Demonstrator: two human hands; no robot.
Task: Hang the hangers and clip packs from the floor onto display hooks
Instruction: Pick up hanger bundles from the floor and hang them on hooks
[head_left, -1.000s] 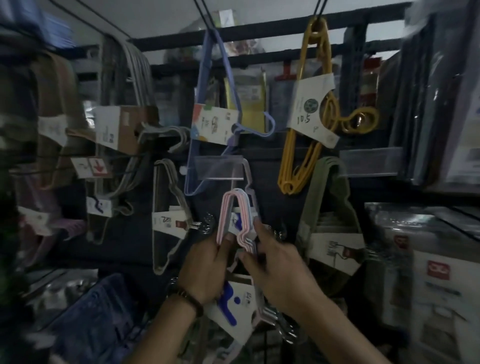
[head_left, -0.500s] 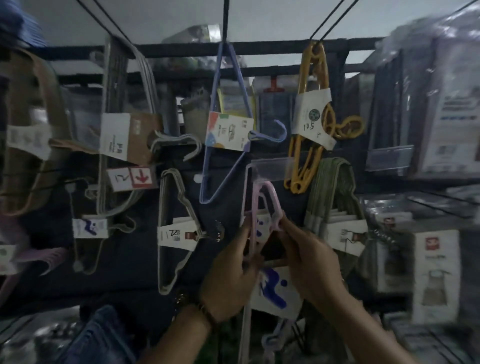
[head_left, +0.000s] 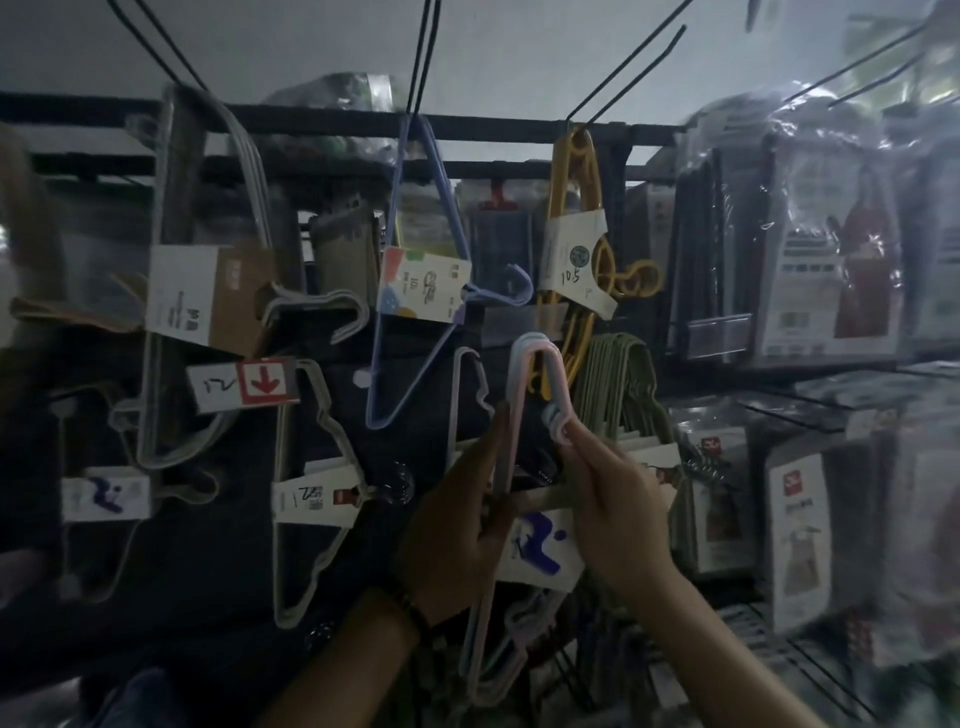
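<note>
left hand (head_left: 457, 525) grips the long side of the pink hanger pack (head_left: 536, 345), held upright; white label (head_left: 540, 545) just below the grip; right hand (head_left: 613, 499) pinches the pack's curled end; green hangers (head_left: 623, 384) just right of that pinch

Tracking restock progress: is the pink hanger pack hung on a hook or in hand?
In hand: left hand and right hand grip the pink hanger pack; hook contact unclear.

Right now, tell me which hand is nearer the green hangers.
Right. The right hand pinches the pink hanger pack just left of the green hangers; the left hand grips the pack farther left.
</note>
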